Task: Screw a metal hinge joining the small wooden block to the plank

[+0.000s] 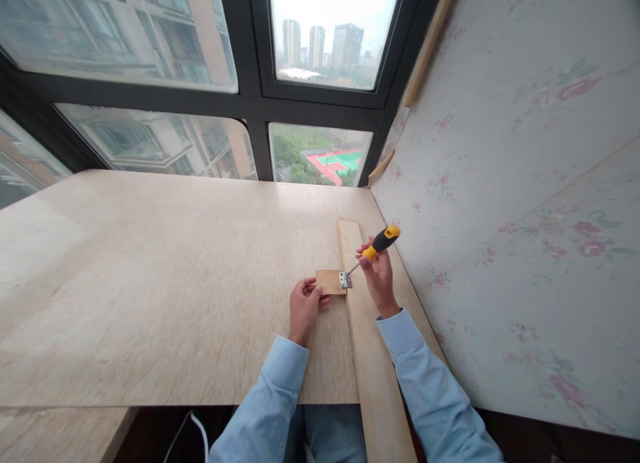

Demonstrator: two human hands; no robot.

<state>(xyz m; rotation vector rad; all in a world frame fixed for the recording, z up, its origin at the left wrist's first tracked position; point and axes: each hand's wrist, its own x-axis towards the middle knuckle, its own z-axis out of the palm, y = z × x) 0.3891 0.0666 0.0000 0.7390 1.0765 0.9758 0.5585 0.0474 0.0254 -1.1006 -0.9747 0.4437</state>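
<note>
Stone ledge: pale, veined surface, spread in front of the person.
Window: dark-framed, along the far edge of the ledge; buildings and a sports court visible outside.
Wall: floral-papered, on the right side.
Long board: light wood, lying flat along the ledge's right part, near end projecting past the front edge.
Left hand: fingers closed on the left edge of the small wood piece.
Right hand: gripping the screwdriver around its yellow collar.
Screwdriver position: tilted, yellow-and-black handle up and to the right, shaft directed down to the metal hinge; seating in a screw cannot be determined.
Small wood piece position: flat, left of the long board, butted against its side.
Metal hinge position: across the joint, one leaf on each wooden part.
</note>
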